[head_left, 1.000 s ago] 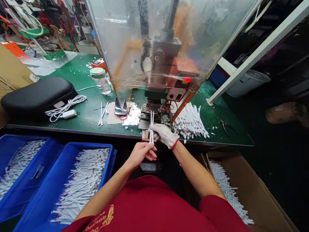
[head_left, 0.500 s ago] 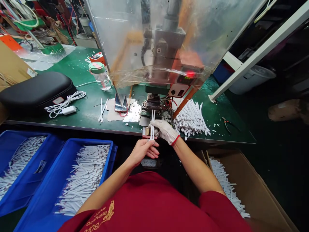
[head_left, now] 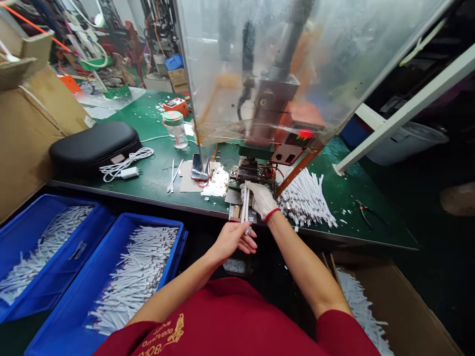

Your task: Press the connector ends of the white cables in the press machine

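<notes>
Two short white flat cables (head_left: 245, 207) run side by side between my hands, just in front of the press (head_left: 248, 170) with its dark metal jaw. My left hand (head_left: 234, 238) is bare and pinches their near ends between thumb and forefinger, the other fingers loosely curled. A white glove with a red cuff covers my right hand (head_left: 262, 199). Its fingers close around the far part of the cables, close to the jaw, and hide their tips. Right of the press lies a heap of similar white cables (head_left: 308, 195) on the green bench (head_left: 156, 185).
Blue bins (head_left: 180, 237) with many cables stand at lower left; a cardboard box (head_left: 404, 291) holds more at lower right. A clear shield (head_left: 230, 59) hangs before the press. A phone (head_left: 200, 168), two loose cables (head_left: 173, 175), a jar (head_left: 176, 131) and pliers (head_left: 365, 212) lie about.
My view has swung left, shifting the scene right and down. My right hand has moved up the cables toward the jaw, covering their far ends. The left hand keeps its pinch.
</notes>
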Demonstrator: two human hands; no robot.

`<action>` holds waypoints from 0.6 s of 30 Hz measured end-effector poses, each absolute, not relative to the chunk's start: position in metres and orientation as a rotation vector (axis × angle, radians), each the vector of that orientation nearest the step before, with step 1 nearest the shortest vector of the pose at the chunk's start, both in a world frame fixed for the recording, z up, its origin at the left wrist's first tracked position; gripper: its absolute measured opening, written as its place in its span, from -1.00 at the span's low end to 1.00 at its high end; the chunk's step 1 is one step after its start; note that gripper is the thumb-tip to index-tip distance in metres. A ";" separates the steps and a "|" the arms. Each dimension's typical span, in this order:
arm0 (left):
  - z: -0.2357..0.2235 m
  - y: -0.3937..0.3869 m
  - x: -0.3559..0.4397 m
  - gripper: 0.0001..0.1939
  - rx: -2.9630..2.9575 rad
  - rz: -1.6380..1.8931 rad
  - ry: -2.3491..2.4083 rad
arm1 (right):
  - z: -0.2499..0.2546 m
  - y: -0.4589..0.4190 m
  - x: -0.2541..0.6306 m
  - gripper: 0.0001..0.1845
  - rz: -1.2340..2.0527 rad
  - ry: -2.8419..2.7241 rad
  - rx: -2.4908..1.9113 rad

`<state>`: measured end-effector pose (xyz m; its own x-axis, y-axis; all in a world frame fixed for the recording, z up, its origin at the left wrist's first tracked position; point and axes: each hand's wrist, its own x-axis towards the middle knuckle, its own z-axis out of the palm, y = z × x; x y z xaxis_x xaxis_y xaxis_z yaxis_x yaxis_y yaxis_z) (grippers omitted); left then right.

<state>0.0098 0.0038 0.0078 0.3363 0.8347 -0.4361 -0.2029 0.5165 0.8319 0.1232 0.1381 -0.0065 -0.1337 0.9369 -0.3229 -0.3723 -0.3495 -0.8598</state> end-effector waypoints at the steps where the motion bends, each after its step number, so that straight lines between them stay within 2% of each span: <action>1: 0.008 0.004 0.010 -0.35 0.755 0.772 1.000 | -0.007 0.139 0.124 -0.81 1.671 -0.760 -1.118; 18: 0.005 0.006 0.011 -0.31 0.736 0.785 0.972 | -0.004 0.138 0.122 -0.81 1.686 -0.751 -1.099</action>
